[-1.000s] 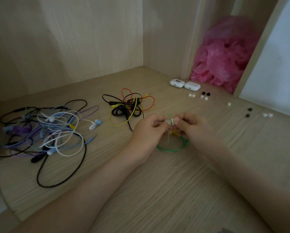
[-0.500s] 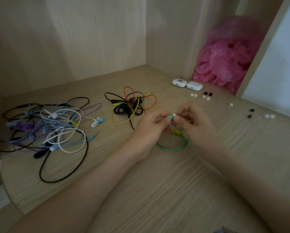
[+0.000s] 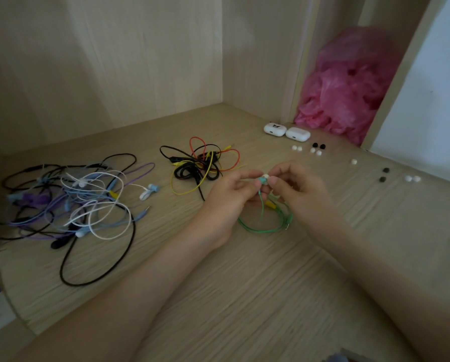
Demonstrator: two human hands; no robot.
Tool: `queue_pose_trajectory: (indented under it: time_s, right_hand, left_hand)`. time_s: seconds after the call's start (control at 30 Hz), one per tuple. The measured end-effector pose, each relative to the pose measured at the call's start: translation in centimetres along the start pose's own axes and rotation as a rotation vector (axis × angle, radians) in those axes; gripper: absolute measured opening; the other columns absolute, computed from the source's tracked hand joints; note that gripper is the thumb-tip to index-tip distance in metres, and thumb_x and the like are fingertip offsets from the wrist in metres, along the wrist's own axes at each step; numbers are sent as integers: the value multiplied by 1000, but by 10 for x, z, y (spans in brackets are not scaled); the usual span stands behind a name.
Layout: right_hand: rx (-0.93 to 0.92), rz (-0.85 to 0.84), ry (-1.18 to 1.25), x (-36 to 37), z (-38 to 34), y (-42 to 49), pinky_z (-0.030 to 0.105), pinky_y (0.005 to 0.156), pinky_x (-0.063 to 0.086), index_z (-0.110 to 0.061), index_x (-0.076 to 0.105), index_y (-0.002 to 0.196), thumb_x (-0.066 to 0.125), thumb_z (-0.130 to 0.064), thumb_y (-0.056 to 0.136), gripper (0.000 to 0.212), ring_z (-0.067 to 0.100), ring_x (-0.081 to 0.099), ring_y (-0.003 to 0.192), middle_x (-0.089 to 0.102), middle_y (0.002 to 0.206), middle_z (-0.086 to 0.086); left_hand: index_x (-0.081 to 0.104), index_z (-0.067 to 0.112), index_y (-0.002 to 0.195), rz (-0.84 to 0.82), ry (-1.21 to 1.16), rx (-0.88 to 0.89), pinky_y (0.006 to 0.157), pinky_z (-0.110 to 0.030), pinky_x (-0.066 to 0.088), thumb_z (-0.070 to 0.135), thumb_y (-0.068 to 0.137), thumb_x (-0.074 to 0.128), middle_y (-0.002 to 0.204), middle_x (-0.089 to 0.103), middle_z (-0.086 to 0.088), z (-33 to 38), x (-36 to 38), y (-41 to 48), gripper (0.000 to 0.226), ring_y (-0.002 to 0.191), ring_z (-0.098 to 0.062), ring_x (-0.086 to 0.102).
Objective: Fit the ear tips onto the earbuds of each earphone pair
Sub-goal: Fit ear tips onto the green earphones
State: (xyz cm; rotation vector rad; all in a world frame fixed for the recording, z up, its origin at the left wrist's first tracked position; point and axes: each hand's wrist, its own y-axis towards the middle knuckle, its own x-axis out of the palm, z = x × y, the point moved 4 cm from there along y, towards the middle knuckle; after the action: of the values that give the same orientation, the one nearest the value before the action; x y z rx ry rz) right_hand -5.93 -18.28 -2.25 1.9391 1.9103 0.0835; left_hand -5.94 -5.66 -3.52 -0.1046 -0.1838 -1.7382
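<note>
Above the middle of the table [image 3: 244, 296], the left hand [image 3: 228, 197] pinches a teal earbud [image 3: 262, 181] by its body, and the right hand [image 3: 299, 190] pinches a white tip [image 3: 266, 176] against the bud's nozzle, each hand's fingers curled tight on its piece. The tip seems partly seated, though blur leaves that unsure. The green cable [image 3: 264, 226] droops from the bud into a loop on the wood. The tip is likely soft, light and springy, apt to fold or pop off; best held by its skirt and rolled on. The bud is small and hard — grip its shell, not the thin cable. Spare tips [image 3: 315, 151] lie well apart at the back
</note>
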Motion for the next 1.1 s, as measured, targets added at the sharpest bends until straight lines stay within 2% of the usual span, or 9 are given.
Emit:
queue_pose_trajectory:
  time_s: [0.1,0.27,0.37,0.47,0.6,0.73,0.9,1.0,1.1]
  right_hand:
    - [14,-8,-13,-1,2,1,15,61,43,-18,60,80,59,-10,89,12,5,59,67,67,67,-3]
    - [86,-64,51,-3,6,4,20,59,42,-16,61,80,56,-7,90,15,16,55,69,66,75,10]
    - [114,-71,45,-2,8,4,16,57,42,-14,62,81,57,-9,90,12,9,53,61,65,72,8]
    - [111,-101,55,-2,7,3,11,53,40,-13,61,80,56,-10,91,13,-1,49,53,63,65,-1]
    - [133,-161,49,-2,10,2,15,57,38,-13,60,79,53,-11,93,16,2,45,55,58,68,4]
    - [198,-246,229,-3,14,2,17,61,38,-9,61,85,49,-10,94,15,8,43,63,53,75,11]
    - [250,-297,474,0,14,2,15,58,38,-8,62,85,54,-19,82,14,6,46,64,60,66,-3]
    - [236,-302,450,0,14,1,16,58,39,-8,63,85,53,-19,84,14,6,47,64,61,67,-3]
    - [204,-253,305,1,16,2,17,60,39,-12,62,82,51,-12,91,14,7,48,64,59,68,-1]
  left_hand:
    - [64,13,96,-39,38,-2,70,-16,50,4,94,49,78,66,-1,2,2,-1,18,69,-4,62]
    - [65,12,96,-19,46,-46,72,-18,49,6,94,51,79,67,-2,0,0,0,15,70,-6,61]
    - [63,7,103,-31,38,-65,72,-17,50,6,94,51,80,67,-3,-2,0,0,15,69,-4,61]
    - [64,10,98,-35,63,-79,74,-18,49,7,94,51,84,67,-4,-3,-1,0,13,70,-5,61]
    - [64,10,94,-45,68,-113,74,-18,49,7,95,50,86,67,-6,-4,0,0,14,70,-5,60]
    - [64,5,97,-81,-34,-141,69,-14,53,5,95,48,82,67,-5,0,1,-1,16,67,-4,61]
    - [64,5,89,-97,-210,-223,69,-18,55,4,94,48,66,69,1,4,2,-4,17,59,-3,63]
    - [64,5,87,-98,-223,-238,68,-18,55,4,94,49,64,68,0,5,2,-5,17,59,-4,64]
    - [64,5,87,-74,-194,-242,67,-17,56,3,93,49,63,68,1,3,0,-5,16,59,-3,64]
